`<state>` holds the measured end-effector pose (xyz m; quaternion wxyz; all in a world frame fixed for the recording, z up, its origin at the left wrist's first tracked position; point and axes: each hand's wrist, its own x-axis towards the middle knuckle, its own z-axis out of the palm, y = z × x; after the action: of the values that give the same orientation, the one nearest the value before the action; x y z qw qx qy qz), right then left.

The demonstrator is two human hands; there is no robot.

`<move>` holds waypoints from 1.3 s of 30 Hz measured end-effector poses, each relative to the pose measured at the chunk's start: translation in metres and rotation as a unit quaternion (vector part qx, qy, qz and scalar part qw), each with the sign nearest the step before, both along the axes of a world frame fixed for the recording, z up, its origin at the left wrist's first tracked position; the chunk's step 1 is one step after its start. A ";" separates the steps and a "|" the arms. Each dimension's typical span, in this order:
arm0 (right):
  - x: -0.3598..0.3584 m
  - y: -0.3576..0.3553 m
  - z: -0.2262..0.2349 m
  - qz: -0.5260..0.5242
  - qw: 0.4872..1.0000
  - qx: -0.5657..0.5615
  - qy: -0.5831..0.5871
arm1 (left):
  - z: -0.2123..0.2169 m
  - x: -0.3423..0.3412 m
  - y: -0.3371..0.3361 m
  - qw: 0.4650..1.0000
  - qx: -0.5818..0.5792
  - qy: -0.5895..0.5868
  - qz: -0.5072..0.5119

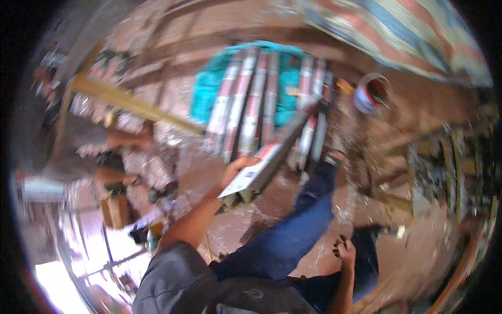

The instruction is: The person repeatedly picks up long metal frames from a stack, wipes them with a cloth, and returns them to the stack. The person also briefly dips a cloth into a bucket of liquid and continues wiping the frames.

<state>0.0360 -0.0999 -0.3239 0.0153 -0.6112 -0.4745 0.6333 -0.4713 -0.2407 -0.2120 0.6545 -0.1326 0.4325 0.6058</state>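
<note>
My left hand [241,166] is closed around the near part of a long metal channel [280,148] with a red and white printed face. The channel slants away to the upper right, its near end toward me, above other long bars. Several similar red and white bars [243,99] lie side by side on a turquoise sheet [201,94] on the ground. Low on the right, beside my leg, hangs my right hand [345,252]. Its fingers are curled and look dark; whether something small is in them is hidden by blur.
A paint bucket [370,95] stands right of the bars. A striped tarp [402,34] covers the far right. To the left are a yellowish beam [136,102], a co-worker's bare legs [128,139] and a cardboard box [116,211]. Stacked pieces [452,167] stand on the right.
</note>
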 end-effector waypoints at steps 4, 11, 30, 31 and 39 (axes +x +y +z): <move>-0.002 -0.009 0.007 0.041 0.998 0.044 0.022 | 0.069 0.038 -0.072 0.999 0.015 -0.023 0.028; -0.037 -0.054 0.121 -0.055 0.977 0.191 0.074 | 0.130 0.110 -0.133 0.998 0.010 -0.012 -0.057; 0.025 -0.083 0.311 0.132 0.939 0.173 0.267 | 0.115 0.315 0.036 0.976 0.176 0.107 -0.072; 0.047 -0.096 0.313 0.100 0.948 0.136 0.270 | 0.114 0.305 0.060 0.960 0.242 0.095 -0.101; 0.203 -0.255 0.359 -0.175 0.928 -0.099 0.313 | 0.152 0.358 0.155 0.942 0.269 0.118 -0.165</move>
<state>0.2391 -0.3550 0.0349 0.2130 -0.4536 -0.2663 0.8234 -0.1129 -0.0861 -0.0600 0.7010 0.1939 0.3432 0.5943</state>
